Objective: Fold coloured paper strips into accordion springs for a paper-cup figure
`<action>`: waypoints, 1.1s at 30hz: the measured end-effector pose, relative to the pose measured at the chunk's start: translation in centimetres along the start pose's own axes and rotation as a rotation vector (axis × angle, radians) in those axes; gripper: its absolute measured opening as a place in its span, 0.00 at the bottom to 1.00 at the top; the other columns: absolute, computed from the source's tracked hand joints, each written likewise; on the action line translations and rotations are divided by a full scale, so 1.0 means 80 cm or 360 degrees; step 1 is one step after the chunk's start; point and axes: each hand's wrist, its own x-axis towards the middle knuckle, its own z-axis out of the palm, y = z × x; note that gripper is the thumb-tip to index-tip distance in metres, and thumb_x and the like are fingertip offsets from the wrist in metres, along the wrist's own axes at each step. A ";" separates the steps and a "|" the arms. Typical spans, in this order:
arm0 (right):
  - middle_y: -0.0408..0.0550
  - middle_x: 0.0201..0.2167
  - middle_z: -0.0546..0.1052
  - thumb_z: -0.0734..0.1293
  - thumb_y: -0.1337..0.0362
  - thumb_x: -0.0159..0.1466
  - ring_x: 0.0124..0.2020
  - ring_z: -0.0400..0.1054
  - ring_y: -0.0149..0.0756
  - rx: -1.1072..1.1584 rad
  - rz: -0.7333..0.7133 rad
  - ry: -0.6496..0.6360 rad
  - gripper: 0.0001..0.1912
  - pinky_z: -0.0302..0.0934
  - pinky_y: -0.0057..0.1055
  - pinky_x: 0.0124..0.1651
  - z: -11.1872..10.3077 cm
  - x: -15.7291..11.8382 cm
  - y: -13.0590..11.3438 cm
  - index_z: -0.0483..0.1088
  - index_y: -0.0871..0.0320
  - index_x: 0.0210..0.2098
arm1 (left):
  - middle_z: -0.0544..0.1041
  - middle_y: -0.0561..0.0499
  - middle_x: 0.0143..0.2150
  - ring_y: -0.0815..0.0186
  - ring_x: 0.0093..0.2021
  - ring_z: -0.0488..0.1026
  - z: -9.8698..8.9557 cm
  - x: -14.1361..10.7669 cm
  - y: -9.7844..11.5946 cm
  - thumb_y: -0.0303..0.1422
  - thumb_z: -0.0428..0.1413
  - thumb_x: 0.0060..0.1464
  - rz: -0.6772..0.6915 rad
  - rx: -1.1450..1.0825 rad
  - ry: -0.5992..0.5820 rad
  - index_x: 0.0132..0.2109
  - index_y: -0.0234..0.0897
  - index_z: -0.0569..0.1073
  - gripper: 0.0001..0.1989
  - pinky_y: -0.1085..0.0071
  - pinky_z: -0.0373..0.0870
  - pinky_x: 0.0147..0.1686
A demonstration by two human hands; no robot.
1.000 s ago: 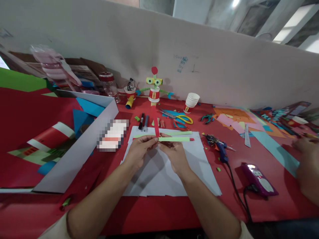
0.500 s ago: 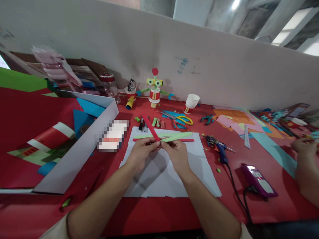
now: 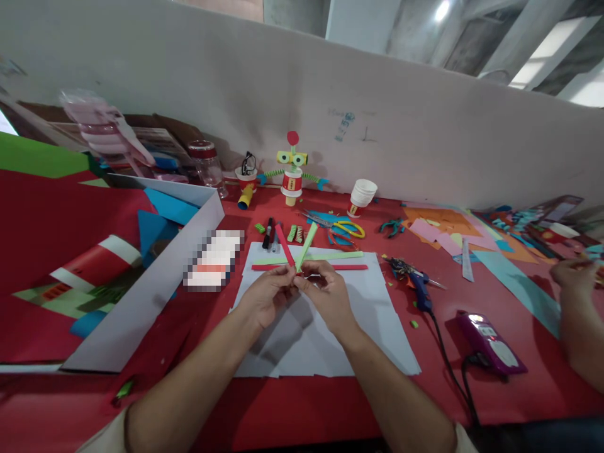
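Note:
My left hand (image 3: pixel 267 292) and my right hand (image 3: pixel 325 292) meet over white paper sheets (image 3: pixel 311 352). Between their fingertips is the joined end of a red paper strip (image 3: pixel 285 244) and a light green paper strip (image 3: pixel 307 245), which stick up in a V. Both hands are closed in a pinch; the exact fold under the fingers is hidden. Behind them another green strip (image 3: pixel 342 255) and another red strip (image 3: pixel 353 267) lie flat across the paper.
Beyond stand a paper-cup robot figure (image 3: pixel 292 182) and stacked cups (image 3: pixel 362 196). Yellow-handled scissors (image 3: pixel 346 226) lie behind the paper. To the right are a glue gun (image 3: pixel 419 289) and purple power unit (image 3: pixel 491 343); a co-worker's hand (image 3: pixel 573 277) is farther right. An open box (image 3: pixel 189 245) stands left.
The green strip in my fingers has swung from lying toward the right to pointing up and away. The held red strip is more upright, and my right hand has shifted slightly left.

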 end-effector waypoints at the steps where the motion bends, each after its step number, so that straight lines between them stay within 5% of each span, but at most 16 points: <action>1: 0.45 0.36 0.72 0.70 0.63 0.55 0.37 0.68 0.34 0.0006 0.0000 -0.0005 0.09 0.64 0.30 0.40 0.000 0.000 -0.001 0.73 0.53 0.37 | 0.70 0.55 0.19 0.75 0.21 0.66 0.000 -0.001 0.001 0.21 0.64 0.36 -0.0040 -0.0035 -0.0003 0.21 0.33 0.73 0.08 0.78 0.66 0.26; 11: 0.43 0.30 0.76 0.72 0.64 0.52 0.30 0.69 0.33 0.0040 0.0072 0.0245 0.10 0.65 0.30 0.35 0.006 -0.004 -0.009 0.74 0.55 0.34 | 0.72 0.54 0.22 0.74 0.23 0.68 0.002 -0.005 0.001 0.19 0.60 0.42 -0.0047 -0.0157 -0.0090 0.24 0.34 0.74 0.07 0.77 0.68 0.27; 19: 0.45 0.34 0.79 0.69 0.63 0.55 0.36 0.72 0.37 0.0038 0.0012 0.0296 0.08 0.65 0.33 0.41 0.004 -0.004 -0.005 0.76 0.54 0.36 | 0.75 0.52 0.24 0.74 0.26 0.69 0.000 -0.003 -0.004 0.26 0.65 0.38 0.0194 0.0010 -0.0105 0.25 0.32 0.77 0.04 0.77 0.67 0.31; 26: 0.43 0.28 0.79 0.69 0.63 0.54 0.28 0.71 0.34 0.0170 0.0169 0.0338 0.08 0.66 0.33 0.36 0.005 -0.004 -0.005 0.77 0.56 0.35 | 0.80 0.49 0.33 0.64 0.39 0.74 0.004 -0.004 -0.011 0.28 0.65 0.39 0.0608 0.0262 -0.0200 0.34 0.35 0.79 0.10 0.68 0.67 0.45; 33: 0.42 0.24 0.78 0.70 0.62 0.52 0.27 0.69 0.33 0.0300 0.0267 0.0327 0.09 0.66 0.33 0.36 0.005 -0.002 -0.004 0.77 0.57 0.33 | 0.81 0.48 0.32 0.64 0.36 0.75 0.006 -0.008 -0.013 0.29 0.65 0.39 0.0672 0.0283 -0.0078 0.32 0.34 0.79 0.09 0.66 0.69 0.44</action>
